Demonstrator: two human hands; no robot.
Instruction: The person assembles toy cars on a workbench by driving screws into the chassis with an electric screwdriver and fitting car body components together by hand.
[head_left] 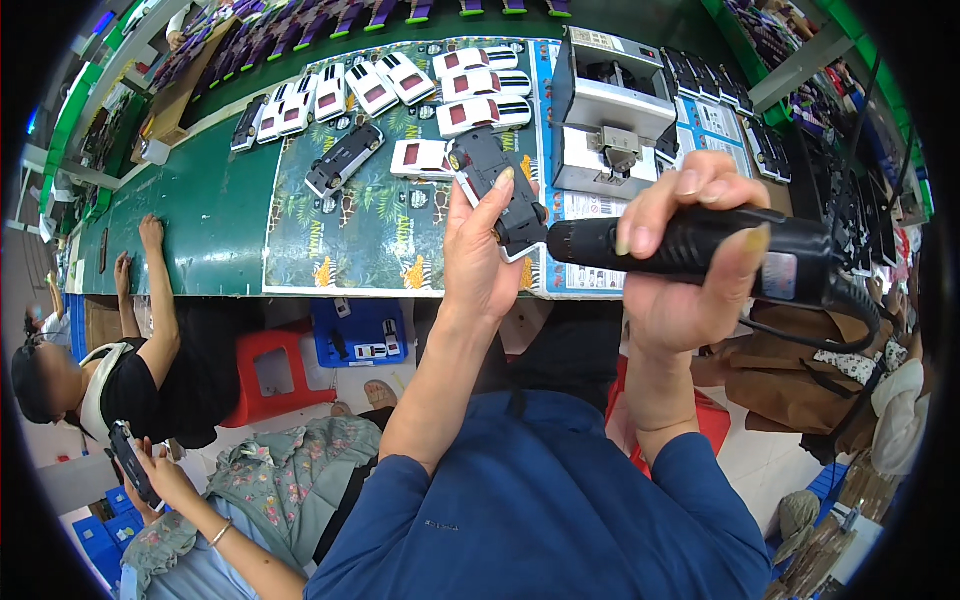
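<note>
My left hand (478, 255) holds a toy car (500, 190) upside down, its dark underside facing me, above the table's near edge. My right hand (685, 255) grips a black electric screwdriver (700, 245) held level, its tip pointing left at the car's underside and almost touching it. A black cable (830, 320) runs from the tool's right end. Both forearms come up from my blue sleeves.
Several white toy cars (470, 85) and one dark chassis (345, 158) lie on a patterned mat (300, 230) on the green table (200, 215). A grey machine (610, 110) stands behind. A person's arm (160, 290) rests on the table at left; another holds a phone (130, 460).
</note>
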